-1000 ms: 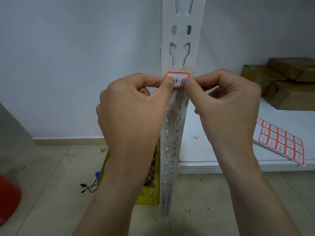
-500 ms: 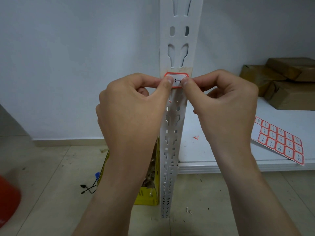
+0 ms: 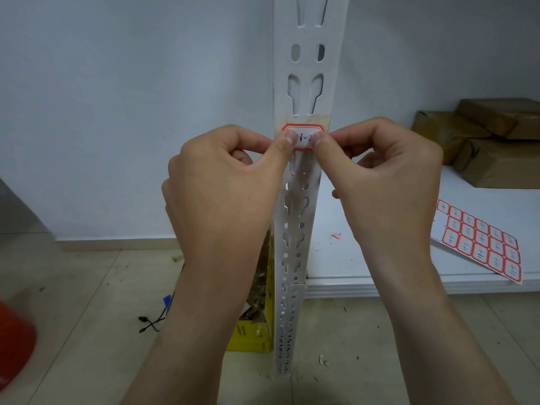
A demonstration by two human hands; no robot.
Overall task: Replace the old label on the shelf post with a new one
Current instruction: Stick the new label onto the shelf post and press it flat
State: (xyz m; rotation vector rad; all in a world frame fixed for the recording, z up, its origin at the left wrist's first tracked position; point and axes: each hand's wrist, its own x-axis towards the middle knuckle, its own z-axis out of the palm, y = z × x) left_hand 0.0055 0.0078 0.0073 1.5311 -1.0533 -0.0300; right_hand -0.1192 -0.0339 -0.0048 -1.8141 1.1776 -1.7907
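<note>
A white perforated shelf post (image 3: 306,68) rises through the middle of the view. A red-bordered white label (image 3: 304,134) with handwriting lies across the post over a band of yellowed old tape residue (image 3: 304,118). My left hand (image 3: 225,188) pinches the label's left end between thumb and forefinger. My right hand (image 3: 382,182) pinches its right end the same way. Both thumbs cover the label's lower corners. Whether the label is stuck to the post I cannot tell.
A sheet of red-bordered labels (image 3: 482,244) lies on the white shelf (image 3: 365,258) at right, overhanging its front edge. Brown parcels (image 3: 482,135) sit at the shelf's back right. A yellow box (image 3: 254,331) of scraps stands on the floor beside the post. A red object (image 3: 14,340) is at the left edge.
Both hands stay pinched on the label at the post. The view has shifted slightly; no clear movement of the label.
</note>
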